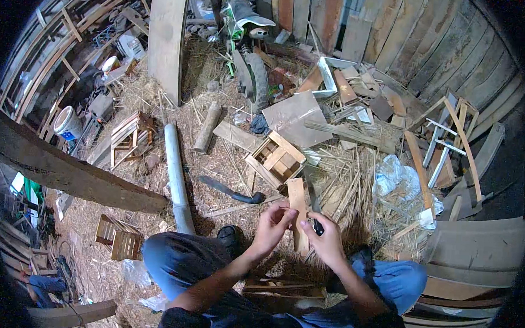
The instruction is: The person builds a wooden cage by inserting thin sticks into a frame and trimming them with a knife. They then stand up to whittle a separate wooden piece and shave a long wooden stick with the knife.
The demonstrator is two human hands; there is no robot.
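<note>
A flat, pale wooden slat (297,196) stands out in front of me between my two hands. My left hand (273,224) is closed, with thumb and fingertips pinched at the slat's left edge. On the other side my right hand (326,242) is curled round a black-handled tool (318,227), its thumb near the slat. The hand hides most of that tool. Just beyond the slat sits a small wooden crate (276,159) made of slats, tilted on the straw.
A curved black pipe (232,189), a long grey pipe (178,178) and a short log (208,126) lie on straw. Another slatted crate (118,238) stands left. A thick wooden beam (75,163) crosses the left side. Scrap boards and a motorbike (248,58) are farther back.
</note>
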